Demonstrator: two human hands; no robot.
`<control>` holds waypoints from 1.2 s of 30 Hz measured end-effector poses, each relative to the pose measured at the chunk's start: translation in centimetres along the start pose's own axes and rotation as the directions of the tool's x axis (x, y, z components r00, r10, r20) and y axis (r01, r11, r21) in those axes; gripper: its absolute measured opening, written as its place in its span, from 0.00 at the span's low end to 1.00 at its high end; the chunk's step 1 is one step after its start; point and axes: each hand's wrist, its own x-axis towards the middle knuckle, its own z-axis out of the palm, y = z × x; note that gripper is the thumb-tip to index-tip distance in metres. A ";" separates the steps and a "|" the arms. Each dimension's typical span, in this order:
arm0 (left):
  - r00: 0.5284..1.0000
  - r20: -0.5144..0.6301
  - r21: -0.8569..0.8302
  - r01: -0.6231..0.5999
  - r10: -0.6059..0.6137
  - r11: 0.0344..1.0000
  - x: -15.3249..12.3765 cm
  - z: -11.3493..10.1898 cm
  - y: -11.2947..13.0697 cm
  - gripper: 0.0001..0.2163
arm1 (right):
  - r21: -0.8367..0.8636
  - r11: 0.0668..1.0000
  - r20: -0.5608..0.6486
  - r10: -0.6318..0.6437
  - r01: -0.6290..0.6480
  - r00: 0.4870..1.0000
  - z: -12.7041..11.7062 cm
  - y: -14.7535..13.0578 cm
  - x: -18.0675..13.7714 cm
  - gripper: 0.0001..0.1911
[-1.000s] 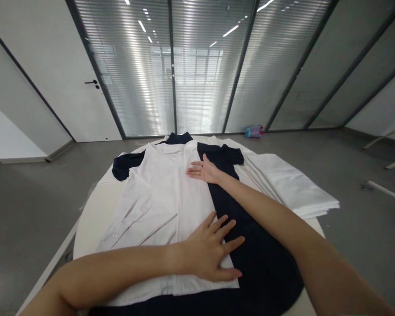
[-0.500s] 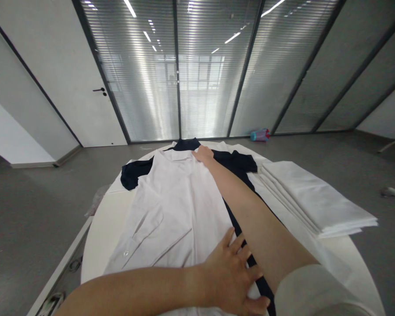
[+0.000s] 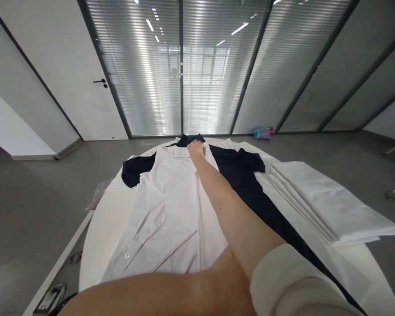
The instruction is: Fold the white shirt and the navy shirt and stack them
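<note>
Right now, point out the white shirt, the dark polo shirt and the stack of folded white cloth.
white shirt point(image 3: 171, 206): head view, on its flat front panel.
dark polo shirt point(image 3: 240, 171): head view, on the body right of the white shirt.
stack of folded white cloth point(image 3: 329, 202): head view, on the top sheet.

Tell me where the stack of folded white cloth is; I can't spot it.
In the head view, the stack of folded white cloth lies on the table's right side, beside the dark shirt.

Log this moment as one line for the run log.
right hand: at white shirt collar | left hand: hidden behind right arm | navy shirt underneath | folded white stack beside
</note>
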 end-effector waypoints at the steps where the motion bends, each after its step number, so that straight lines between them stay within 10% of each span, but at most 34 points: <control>1: 1.000 -0.012 -0.004 0.003 -0.003 1.000 0.0 0.4 0.0 0.17 | 0.017 1.000 0.000 -0.016 0.016 1.000 0.1 0.2 0.0 0.20; 15: 0.994 -0.074 0.015 0.080 -0.079 0.997 -1.5 1.9 0.1 0.32 | 0.323 0.890 0.148 0.288 -0.322 0.946 -3.2 9.9 3.9 0.22; 25: 0.996 -0.059 0.067 0.072 -0.068 0.995 -1.2 1.1 0.1 0.31 | 0.607 0.692 0.112 0.411 -0.390 0.905 0.0 8.1 1.7 0.14; 30: 0.997 -0.012 0.071 0.072 -0.071 0.995 -1.5 1.1 -0.1 0.36 | 0.842 0.450 0.081 0.441 -0.298 0.894 -0.6 5.6 2.0 0.07; 36: 0.997 -0.052 -0.004 0.052 -0.052 0.999 -1.3 1.5 -0.2 0.31 | 0.932 -0.107 0.361 0.354 -0.346 0.863 0.6 4.1 2.2 0.23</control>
